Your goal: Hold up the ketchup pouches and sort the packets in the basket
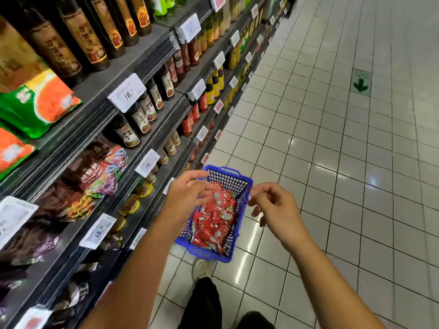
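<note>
Both hands hover over the blue basket with nothing gripped: your left hand sits above its near-shelf rim, fingers loosely curled; your right hand is just beside the far rim, fingers relaxed. Red sachets fill the basket. My read: you're sorting or picking sachets; next move needs a pinch on one. What supports the basket is hidden. Shelf labels are too blurred to read.

Blue mesh basket of red sachets on tiled floor beside shelving. Left hand, fingers loosely curled, above sachets; right hand, loosely curled, near basket's right rim.
</note>
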### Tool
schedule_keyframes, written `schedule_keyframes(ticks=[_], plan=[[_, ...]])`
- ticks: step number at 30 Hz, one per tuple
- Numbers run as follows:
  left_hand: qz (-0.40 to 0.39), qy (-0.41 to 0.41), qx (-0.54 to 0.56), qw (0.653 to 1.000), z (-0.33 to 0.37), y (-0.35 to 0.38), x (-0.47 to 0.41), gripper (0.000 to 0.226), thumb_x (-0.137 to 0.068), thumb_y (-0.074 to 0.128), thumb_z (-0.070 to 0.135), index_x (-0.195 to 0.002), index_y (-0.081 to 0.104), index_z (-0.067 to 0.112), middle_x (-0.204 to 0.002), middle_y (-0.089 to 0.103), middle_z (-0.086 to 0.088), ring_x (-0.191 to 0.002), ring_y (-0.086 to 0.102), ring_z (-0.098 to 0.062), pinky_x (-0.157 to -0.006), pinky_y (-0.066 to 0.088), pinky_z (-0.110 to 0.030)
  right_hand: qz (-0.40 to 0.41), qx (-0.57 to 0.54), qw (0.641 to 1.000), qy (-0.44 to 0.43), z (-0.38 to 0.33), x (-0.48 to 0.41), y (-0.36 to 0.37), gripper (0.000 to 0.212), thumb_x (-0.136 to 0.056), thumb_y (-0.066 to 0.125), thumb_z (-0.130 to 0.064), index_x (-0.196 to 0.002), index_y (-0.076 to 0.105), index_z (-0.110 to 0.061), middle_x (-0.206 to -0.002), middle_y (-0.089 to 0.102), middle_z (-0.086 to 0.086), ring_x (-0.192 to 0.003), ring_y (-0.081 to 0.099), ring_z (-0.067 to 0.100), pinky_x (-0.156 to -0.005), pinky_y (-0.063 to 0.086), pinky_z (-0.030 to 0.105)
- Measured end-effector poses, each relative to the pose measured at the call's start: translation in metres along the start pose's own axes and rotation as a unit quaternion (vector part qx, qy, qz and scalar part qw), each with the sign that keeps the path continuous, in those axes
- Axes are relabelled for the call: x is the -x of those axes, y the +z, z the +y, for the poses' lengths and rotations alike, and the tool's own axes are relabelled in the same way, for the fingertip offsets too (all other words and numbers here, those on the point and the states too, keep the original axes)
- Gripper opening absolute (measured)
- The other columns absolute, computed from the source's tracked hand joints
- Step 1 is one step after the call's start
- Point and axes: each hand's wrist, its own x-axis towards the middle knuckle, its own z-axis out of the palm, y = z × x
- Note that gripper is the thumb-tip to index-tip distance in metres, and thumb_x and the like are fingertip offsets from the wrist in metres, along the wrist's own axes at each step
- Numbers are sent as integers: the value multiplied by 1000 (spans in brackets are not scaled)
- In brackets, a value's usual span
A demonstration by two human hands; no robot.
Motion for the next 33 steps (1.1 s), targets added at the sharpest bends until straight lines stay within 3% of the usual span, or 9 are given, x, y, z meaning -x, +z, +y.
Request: schedule_keyframes(ticks=[5, 12, 17, 23, 26, 28, 30, 32, 33], plan=[[1, -66, -31, 997, -25, -4, -58, 22, -94, 57, 2, -102, 66, 20, -67, 72, 4, -61, 67, -3, -59, 56, -19, 11, 9, 998, 58, 30, -49, 12, 11, -97, 55, -8, -93, 65, -9, -85, 68, 12, -58, 58, 9, -42, 44, 20], [14, -170, -22, 985, -94, 10, -138, 25, -96, 49, -3, -88, 60, 19, -52, 65, 5, -41, 56, -4, -46, 50, -19, -11, 27, 989, 144, 106, -129, 18, 13, -96, 55, -8, -90, 65, -13, -75, 67, 5, -50, 60, 4, -39, 43, 19], [72, -235, -62, 967, -182, 6, -200, 21, -98, 51, 5, -89, 60, 22, -69, 64, 0, -51, 59, -4, -49, 51, -17, -29, 42, 976, 210, 192, -197, 25, 13, -94, 55, -11, -87, 65, -16, -66, 68, -2, -55, 60, 14, -42, 46, 23], [98, -326, -122, 932, -320, -6, -265, 15, -98, 50, 9, -95, 59, 21, -75, 62, -3, -63, 58, -13, -62, 50, -26, -93, 54, 945, 309, 323, -273, 50, 11, -99, 53, -12, -89, 59, -14, -80, 64, 6, -64, 60, 17, -44, 51, 22], [90, -364, -167, 912, -389, -9, -294, 17, -99, 50, 13, -87, 57, 23, -75, 61, -2, -66, 57, -14, -64, 47, -27, -111, 52, 927, 354, 388, -309, 65, 4, -98, 55, -4, -98, 59, -5, -77, 61, 9, -55, 62, 16, -42, 56, 30], [89, -379, -208, 897, -431, -12, -316, 18, -99, 52, 16, -82, 56, 21, -77, 60, -2, -66, 56, -14, -63, 46, -26, -124, 26, 909, 397, 429, -331, 78, 10, -99, 50, 3, -104, 58, 1, -80, 62, 14, -48, 64, 15, -50, 60, 38], [82, -371, -260, 887, -469, -14, -335, 8, -96, 58, 18, -88, 57, 20, -87, 63, -5, -75, 58, -17, -68, 49, -28, -123, -5, 890, 440, 466, -347, 92, 17, -102, 45, -2, -105, 61, 3, -84, 63, 16, -56, 65, 19, -60, 62, 43], [72, -331, -319, 885, -502, -18, -350, 10, -91, 68, 20, -92, 58, 19, -89, 63, -4, -82, 58, -19, -72, 48, -25, -90, -70, 864, 490, 498, -356, 110, 19, -102, 45, -9, -96, 60, -2, -80, 58, 13, -64, 58, 21, -67, 58, 39], [73, -308, -346, 883, -514, -19, -357, 12, -88, 71, 19, -91, 59, 17, -84, 62, -1, -79, 57, -17, -66, 44, -20, -89, -105, 849, 510, 510, -359, 120, 20, -102, 44, -12, -89, 58, -6, -77, 53, 10, -64, 52, 20, -73, 55, 37]])
